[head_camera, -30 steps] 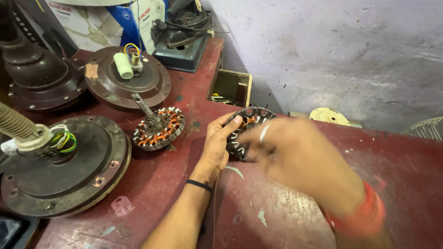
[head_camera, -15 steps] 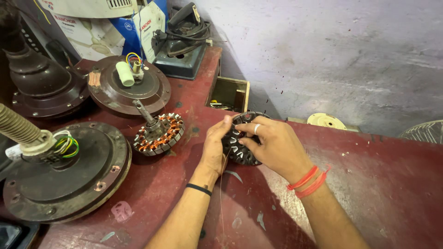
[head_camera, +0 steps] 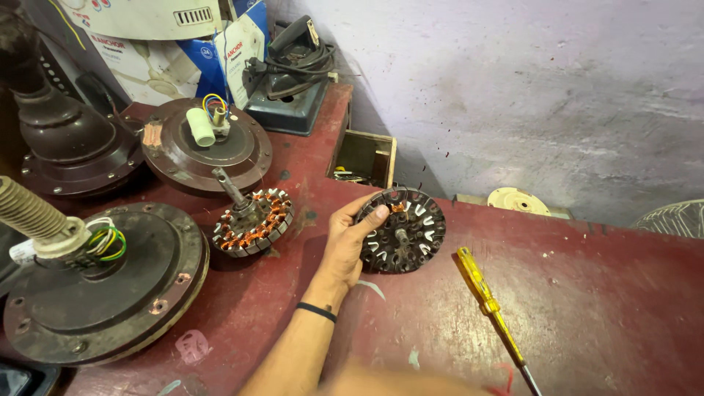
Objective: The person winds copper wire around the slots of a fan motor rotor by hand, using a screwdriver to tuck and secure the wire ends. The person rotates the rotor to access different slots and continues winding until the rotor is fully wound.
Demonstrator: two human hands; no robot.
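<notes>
Red, scuffed desk (head_camera: 587, 315) under a grey plaster wall carries ceiling-fan parts. Farthest left of the dark stator (head_camera: 402, 229) lies a brown motor housing (head_camera: 103, 282) with coloured wires; nearer to it, a copper-wound stator (head_camera: 253, 220) with its shaft tilted up. The left hand (head_camera: 350, 242) has its grip clamped on the dark stator's left edge, thumb over the rim, the piece resting on the desk. Just right of the stator lies a yellow-handled screwdriver (head_camera: 488, 304). The right hand's grip cannot be told, being out of view.
</notes>
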